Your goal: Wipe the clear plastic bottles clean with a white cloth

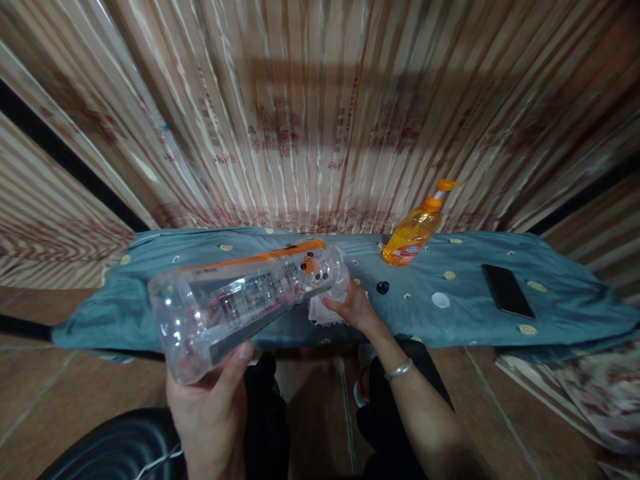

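Note:
A large clear plastic bottle (pixel 240 293) with an orange-and-white label lies tilted across the air in front of me. My left hand (pixel 210 400) grips its wide lower end, thumb along the near side. At the other end, my right hand (pixel 353 305) is closed on a white cloth (pixel 324 312) against the bottle. The right fingers are partly hidden behind the plastic. A silver bangle (pixel 399 369) circles the right wrist.
A teal patterned cloth (pixel 475 320) covers the narrow table. On it are an orange pump bottle (pixel 411 233), a small black cap (pixel 383 287), a white disc (pixel 441 300) and a black phone (pixel 507 291). Striped curtains (pixel 310 133) hang behind. A black ribbed round object (pixel 115 447) is at lower left.

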`<state>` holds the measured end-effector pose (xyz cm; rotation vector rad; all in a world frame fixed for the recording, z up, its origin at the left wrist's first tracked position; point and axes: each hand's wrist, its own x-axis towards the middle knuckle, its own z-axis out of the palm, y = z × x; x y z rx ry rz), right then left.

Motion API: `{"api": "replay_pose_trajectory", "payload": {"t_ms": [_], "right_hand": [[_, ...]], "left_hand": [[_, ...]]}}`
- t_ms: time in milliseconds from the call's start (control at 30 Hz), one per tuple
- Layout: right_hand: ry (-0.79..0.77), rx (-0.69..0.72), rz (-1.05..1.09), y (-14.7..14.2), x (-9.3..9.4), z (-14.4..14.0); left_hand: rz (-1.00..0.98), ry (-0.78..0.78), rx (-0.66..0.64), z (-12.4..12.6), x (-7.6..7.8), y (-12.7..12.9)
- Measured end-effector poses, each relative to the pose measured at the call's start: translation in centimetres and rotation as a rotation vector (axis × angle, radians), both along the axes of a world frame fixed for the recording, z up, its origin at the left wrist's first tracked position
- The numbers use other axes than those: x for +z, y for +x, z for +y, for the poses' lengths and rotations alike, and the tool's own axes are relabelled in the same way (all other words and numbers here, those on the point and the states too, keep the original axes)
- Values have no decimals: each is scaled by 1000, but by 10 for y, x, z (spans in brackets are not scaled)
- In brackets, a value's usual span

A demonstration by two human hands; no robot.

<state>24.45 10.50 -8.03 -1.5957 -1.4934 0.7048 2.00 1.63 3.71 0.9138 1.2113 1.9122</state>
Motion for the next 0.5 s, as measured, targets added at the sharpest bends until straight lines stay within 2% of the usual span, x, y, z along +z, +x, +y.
{"api": "replay_pose_trajectory", "payload": {"t_ms": [333, 500], "right_hand": [[-7, -7, 20, -1, 3, -1], [-16, -14, 0, 0, 1, 0]], "left_hand": [[-7, 11, -36, 3, 4, 2], [-40, 8, -13, 4, 5, 2]]}}
